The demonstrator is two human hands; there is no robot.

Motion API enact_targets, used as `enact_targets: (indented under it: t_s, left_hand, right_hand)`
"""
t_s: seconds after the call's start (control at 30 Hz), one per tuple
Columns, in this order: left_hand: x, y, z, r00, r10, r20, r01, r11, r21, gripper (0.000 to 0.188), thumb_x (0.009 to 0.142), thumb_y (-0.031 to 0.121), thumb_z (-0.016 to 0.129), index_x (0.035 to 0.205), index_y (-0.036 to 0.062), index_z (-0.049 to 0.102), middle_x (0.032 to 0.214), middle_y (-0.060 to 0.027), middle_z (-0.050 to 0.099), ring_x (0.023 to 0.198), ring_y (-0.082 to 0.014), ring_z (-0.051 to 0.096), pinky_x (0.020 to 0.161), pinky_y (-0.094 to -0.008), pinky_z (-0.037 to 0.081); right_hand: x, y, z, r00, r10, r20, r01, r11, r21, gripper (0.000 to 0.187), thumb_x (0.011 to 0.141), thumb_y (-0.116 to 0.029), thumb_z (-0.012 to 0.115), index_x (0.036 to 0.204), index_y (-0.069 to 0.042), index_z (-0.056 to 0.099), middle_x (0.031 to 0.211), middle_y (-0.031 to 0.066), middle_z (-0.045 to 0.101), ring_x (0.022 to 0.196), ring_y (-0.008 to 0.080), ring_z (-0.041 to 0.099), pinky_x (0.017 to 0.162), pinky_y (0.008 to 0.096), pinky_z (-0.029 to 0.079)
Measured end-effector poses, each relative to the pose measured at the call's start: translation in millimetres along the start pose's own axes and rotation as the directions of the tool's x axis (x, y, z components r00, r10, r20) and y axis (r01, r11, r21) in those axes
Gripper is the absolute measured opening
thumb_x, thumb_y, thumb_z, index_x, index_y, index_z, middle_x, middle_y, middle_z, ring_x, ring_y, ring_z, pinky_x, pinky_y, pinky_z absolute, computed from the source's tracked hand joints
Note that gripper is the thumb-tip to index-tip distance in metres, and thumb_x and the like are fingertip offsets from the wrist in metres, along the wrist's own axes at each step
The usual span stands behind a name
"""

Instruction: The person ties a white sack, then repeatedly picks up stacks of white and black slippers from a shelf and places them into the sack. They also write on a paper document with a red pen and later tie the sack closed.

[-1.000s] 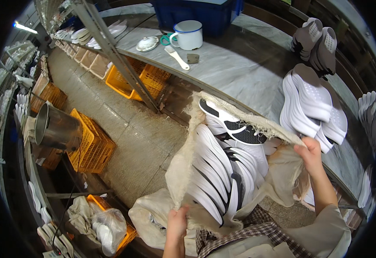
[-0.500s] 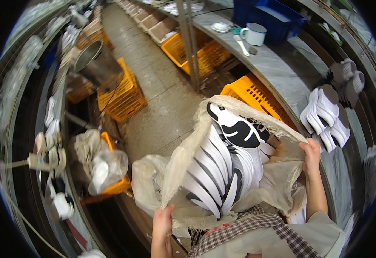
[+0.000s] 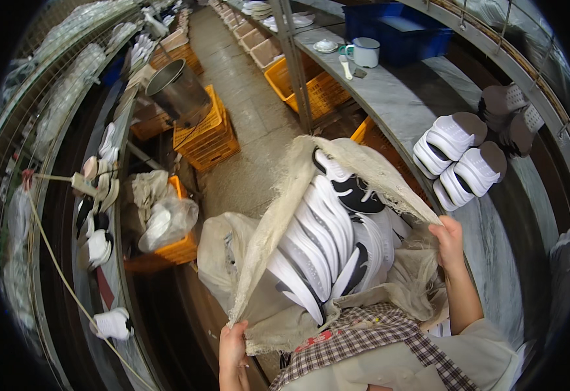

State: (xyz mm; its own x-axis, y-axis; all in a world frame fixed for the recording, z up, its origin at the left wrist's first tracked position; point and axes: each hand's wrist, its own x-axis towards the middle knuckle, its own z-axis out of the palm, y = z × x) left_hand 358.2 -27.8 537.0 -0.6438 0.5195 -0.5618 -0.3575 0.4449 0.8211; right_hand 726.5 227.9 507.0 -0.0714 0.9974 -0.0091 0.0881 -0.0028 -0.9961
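A frayed beige woven sack (image 3: 223, 255) hangs in front of me with its mouth held wide. My left hand (image 3: 233, 345) grips the near left corner of its rim with closed fingers. At the right, my right hand (image 3: 447, 240) is closed on the opposite side of the rim, stretching it taut. Inside lie several white and black shoe soles (image 3: 317, 228), stacked in slanting rows. One sole (image 3: 353, 192) with a black-and-white face rests at the far end of the pile. The sack's bottom is hidden by the soles.
Stacked white soles (image 3: 461, 156) stand on the grey bench (image 3: 422, 94) to my right, beyond them a white mug (image 3: 366, 52) and blue bin (image 3: 396, 29). Left are a yellow crate (image 3: 210, 133) bearing a metal bucket (image 3: 177, 91), and a conveyor line with white shoe parts (image 3: 112, 324).
The view has shifted. The sack's rim and both hands sit slightly lower and farther left in the picture. Both hands keep their hold, and the soles stay inside.
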Motion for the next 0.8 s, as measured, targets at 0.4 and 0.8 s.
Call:
enact_targets:
  t_s: [0.4, 0.8]
  left_hand:
    - [-142.9, -93.2, -64.0, 0.938, -0.341, -0.058, 0.346, 0.928, 0.138, 0.028, 0.089, 0.024, 0.053, 0.089, -0.0019, 0.064, 0.071, 0.001, 0.056, 0.062, -0.009, 0.047, 0.054, -0.0276, 0.038]
    - [-369.3, -268.5, -183.8, 0.871, -0.412, -0.268, 0.41, 0.91, -0.065, 0.036, 0.088, 0.024, 0.054, 0.096, -0.0098, 0.063, 0.079, -0.009, 0.064, 0.071, -0.0148, 0.057, 0.066, -0.0307, 0.045]
  right_hand:
    - [-49.9, -10.9, -7.3, 0.971, -0.031, 0.236, 0.003, 0.993, 0.116, 0.018, 0.081, -0.015, 0.057, 0.088, 0.001, 0.06, 0.079, -0.0007, 0.057, 0.07, 0.0065, 0.048, 0.063, 0.0204, 0.036]
    - [-218.9, -41.5, 89.1, 0.78, -0.096, 0.619, 0.111, 0.994, 0.014, 0.012, 0.079, -0.013, 0.055, 0.075, -0.001, 0.055, 0.068, -0.0049, 0.044, 0.065, 0.0055, 0.037, 0.059, 0.0217, 0.028]
